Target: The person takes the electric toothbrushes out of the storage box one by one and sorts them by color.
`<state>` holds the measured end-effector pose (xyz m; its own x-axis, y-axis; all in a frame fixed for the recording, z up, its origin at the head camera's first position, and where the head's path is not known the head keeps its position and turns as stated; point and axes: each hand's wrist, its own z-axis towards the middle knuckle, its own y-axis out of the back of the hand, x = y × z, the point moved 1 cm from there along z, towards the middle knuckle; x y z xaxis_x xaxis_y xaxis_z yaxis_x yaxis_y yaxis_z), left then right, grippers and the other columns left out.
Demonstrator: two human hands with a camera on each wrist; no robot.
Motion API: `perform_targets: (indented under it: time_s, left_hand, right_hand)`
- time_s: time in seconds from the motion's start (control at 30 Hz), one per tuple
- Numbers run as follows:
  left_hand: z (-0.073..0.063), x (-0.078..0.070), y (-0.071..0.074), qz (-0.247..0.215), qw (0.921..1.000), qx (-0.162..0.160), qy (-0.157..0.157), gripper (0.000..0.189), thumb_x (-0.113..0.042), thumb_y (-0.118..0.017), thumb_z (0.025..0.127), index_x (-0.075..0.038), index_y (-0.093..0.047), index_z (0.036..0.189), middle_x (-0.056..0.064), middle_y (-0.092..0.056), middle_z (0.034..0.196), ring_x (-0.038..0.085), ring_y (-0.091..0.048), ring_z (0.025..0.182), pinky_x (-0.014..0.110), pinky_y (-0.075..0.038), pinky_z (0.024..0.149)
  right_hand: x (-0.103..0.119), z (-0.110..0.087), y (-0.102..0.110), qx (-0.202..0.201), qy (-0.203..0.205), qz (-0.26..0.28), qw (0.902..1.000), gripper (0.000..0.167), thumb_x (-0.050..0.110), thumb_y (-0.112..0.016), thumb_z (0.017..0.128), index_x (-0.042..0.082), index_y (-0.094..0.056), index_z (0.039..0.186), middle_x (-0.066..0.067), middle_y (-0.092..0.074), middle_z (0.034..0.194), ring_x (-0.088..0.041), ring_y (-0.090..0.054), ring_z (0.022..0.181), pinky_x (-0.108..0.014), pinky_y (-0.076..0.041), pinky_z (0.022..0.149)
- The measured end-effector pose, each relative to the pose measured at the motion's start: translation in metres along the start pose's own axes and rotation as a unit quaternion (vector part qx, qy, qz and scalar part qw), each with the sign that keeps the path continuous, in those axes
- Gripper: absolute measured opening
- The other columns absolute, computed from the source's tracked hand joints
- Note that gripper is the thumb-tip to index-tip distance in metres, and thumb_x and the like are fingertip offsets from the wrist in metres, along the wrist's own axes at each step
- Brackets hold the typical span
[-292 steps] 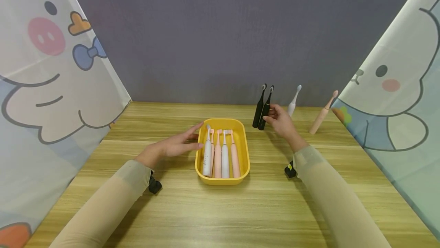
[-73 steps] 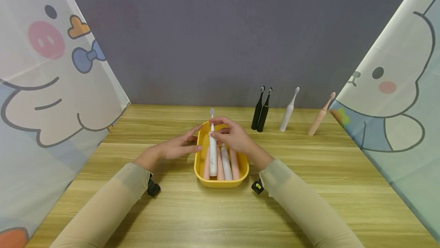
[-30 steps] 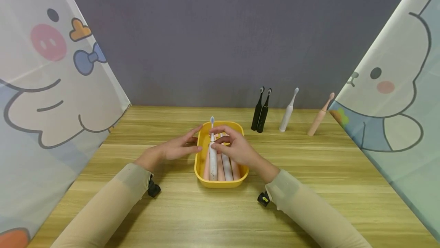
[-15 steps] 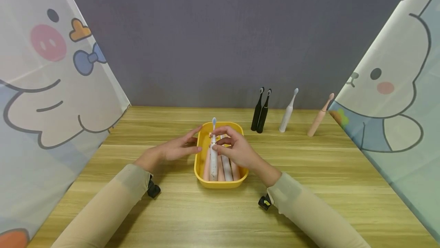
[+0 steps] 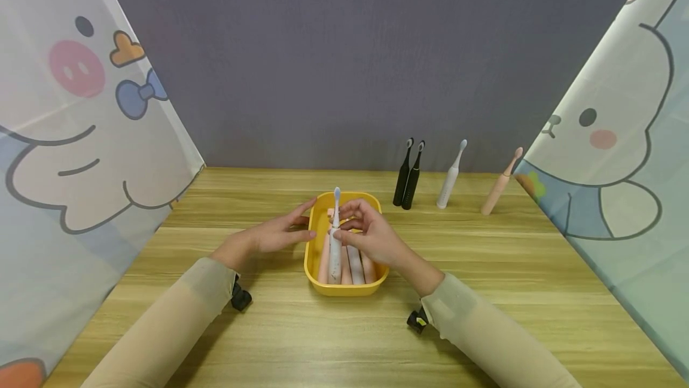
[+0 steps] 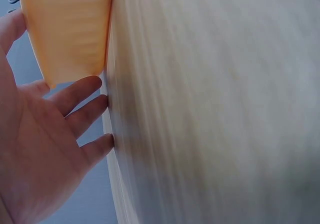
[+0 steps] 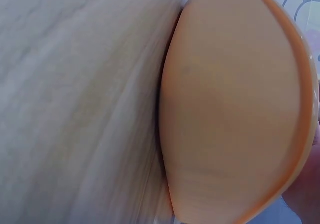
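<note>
My right hand (image 5: 377, 234) reaches over the yellow tray (image 5: 384, 244) and pinches a white electric toothbrush (image 5: 335, 256) near its neck. Its brush head points away from me and stands above the other toothbrushes, while the handle slants down to the near end. Pink toothbrushes (image 5: 324, 262) and another white toothbrush (image 5: 354, 263) lie beneath, partly hidden by the hand. At the tray's left wall, my left hand (image 5: 274, 232) rests with fingers extended; in the left wrist view that hand (image 6: 45, 129) lies along the outer wall (image 6: 70, 34). The right wrist view shows mostly tray wall (image 7: 230, 99).
Two black electric toothbrushes (image 5: 412, 182) stand upright side by side at the back right. A white toothbrush (image 5: 449, 185) and a pink toothbrush (image 5: 496, 194) stand farther right on the wooden table (image 5: 258, 328). A grey wall (image 5: 344, 65) rises behind; printed cloths flank both sides.
My right hand went from the standing black toothbrush to the tray and took hold of the white toothbrush. Lately that toothbrush has lowered and shifted slightly right; my left hand has stayed put.
</note>
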<state>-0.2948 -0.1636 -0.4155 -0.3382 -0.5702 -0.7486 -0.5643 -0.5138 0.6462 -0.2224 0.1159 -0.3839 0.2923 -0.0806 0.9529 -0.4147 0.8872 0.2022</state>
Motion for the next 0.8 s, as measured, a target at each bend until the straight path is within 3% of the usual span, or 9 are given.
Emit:
perform_targets:
  time_s: [0.17, 0.37, 0.6, 0.8]
  left_hand:
    - [-0.0003, -0.0006, 0.0004, 0.006, 1.0000, 0.000, 0.002, 0.094, -0.060, -0.060, 0.109, -0.038, 0.000, 0.178, 0.019, -0.044, 0.173, 0.047, -0.039, 0.161, 0.072, -0.025, 0.132]
    - [-0.0013, -0.0017, 0.0011, 0.012, 0.9999, 0.001, -0.001, 0.094, -0.060, -0.060, 0.109, -0.038, 0.000, 0.178, 0.018, -0.044, 0.173, 0.046, -0.039, 0.161, 0.072, -0.026, 0.132]
    - [-0.0028, -0.0021, 0.0016, 0.009, 1.0000, 0.001, -0.003, 0.093, -0.057, -0.060, 0.109, -0.037, -0.001, 0.178, 0.021, -0.043, 0.173, 0.047, -0.039, 0.161, 0.072, -0.026, 0.132]
    - [-0.0021, -0.0011, 0.0011, 0.009, 1.0000, 0.000, -0.001, 0.094, -0.059, -0.060, 0.109, -0.038, 0.000, 0.178, 0.020, -0.042, 0.174, 0.045, -0.039, 0.161, 0.070, -0.027, 0.132]
  right_hand:
    - [-0.0014, -0.0020, 0.0018, 0.014, -0.002, -0.017, 0.9998, 0.046, 0.004, -0.071, 0.106, -0.003, -0.057, 0.149, -0.021, -0.068, 0.136, -0.021, -0.071, 0.115, -0.028, -0.064, 0.089]
    - [-0.0007, -0.0024, 0.0035, 0.033, -0.024, -0.040, 0.9984, 0.037, 0.009, -0.072, 0.106, 0.001, -0.066, 0.142, -0.020, -0.071, 0.136, -0.024, -0.070, 0.120, -0.025, -0.062, 0.092]
    - [-0.0017, -0.0024, 0.0034, 0.077, -0.054, -0.034, 0.9950, 0.038, 0.009, -0.071, 0.107, -0.001, -0.065, 0.143, -0.023, -0.067, 0.143, -0.021, -0.072, 0.118, -0.036, -0.067, 0.093]
    - [-0.0014, -0.0033, 0.0036, 0.091, -0.067, -0.026, 0.9932, 0.042, 0.013, -0.072, 0.108, -0.002, -0.064, 0.146, -0.022, -0.068, 0.140, -0.020, -0.074, 0.114, -0.047, -0.068, 0.094]
